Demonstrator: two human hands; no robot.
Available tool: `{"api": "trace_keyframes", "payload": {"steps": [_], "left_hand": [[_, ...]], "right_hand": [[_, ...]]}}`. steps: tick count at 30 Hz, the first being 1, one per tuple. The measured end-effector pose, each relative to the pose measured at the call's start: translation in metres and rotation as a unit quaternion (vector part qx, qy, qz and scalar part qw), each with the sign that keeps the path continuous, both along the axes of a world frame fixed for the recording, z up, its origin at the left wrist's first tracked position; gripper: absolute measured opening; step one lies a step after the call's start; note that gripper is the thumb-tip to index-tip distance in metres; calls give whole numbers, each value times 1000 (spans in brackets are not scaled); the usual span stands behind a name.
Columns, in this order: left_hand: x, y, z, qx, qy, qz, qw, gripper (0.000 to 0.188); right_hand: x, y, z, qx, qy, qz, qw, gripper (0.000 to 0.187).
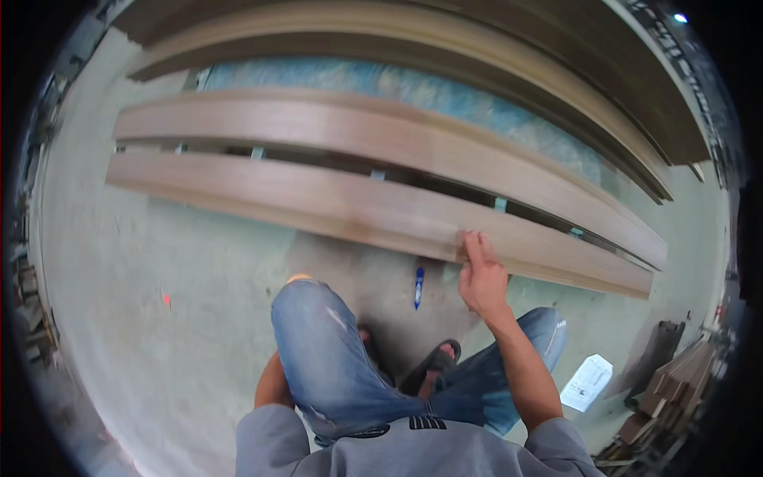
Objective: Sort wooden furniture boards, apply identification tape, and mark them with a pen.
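Two long, light-brown wooden planks lie roughly parallel across the view, a far plank (318,119) and a near plank (318,195). Small pale-green blocks (500,205) show in the dark gap between them. My right hand (483,278) rests at the near plank's front edge, its index and middle fingers stretched onto the top face and the other fingers bent. Whether the thumb presses the edge is unclear. A blue marker pen (418,288) lies on the floor left of this hand. My left forearm (274,383) goes down beside my left thigh, which hides the hand.
Beyond the planks lies a mottled blue sheet (358,79), with more long brown boards (397,32) past it. A white paper tag (586,383) is on the concrete floor (199,262) at the right. Stacked wood pieces (675,381) stand at the lower right.
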State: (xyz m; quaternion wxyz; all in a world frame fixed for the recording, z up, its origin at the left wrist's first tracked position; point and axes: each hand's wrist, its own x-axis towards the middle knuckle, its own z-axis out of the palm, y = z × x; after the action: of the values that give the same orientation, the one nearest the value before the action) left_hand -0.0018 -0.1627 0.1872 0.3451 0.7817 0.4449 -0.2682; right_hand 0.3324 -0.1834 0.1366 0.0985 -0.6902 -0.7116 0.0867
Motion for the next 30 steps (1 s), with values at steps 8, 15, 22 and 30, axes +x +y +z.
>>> {"api": "trace_keyframes", "payload": {"steps": [8,15,22,30], "left_hand": [[-151,-29,-92,303,-387,635,596,14],[-13,37,23,264,-466,200,821,24],[88,28,30,179,-451,99,869,26],[123,22,31,235,-409,-48,881,20]], "right_hand": [[-13,9,-14,14,147,-43,988,56],[-14,20,-24,-1,478,-48,877,44],[-27,1,39,25,711,-22,703,38],[-12,-16,3,50,672,-116,729,24]]}}
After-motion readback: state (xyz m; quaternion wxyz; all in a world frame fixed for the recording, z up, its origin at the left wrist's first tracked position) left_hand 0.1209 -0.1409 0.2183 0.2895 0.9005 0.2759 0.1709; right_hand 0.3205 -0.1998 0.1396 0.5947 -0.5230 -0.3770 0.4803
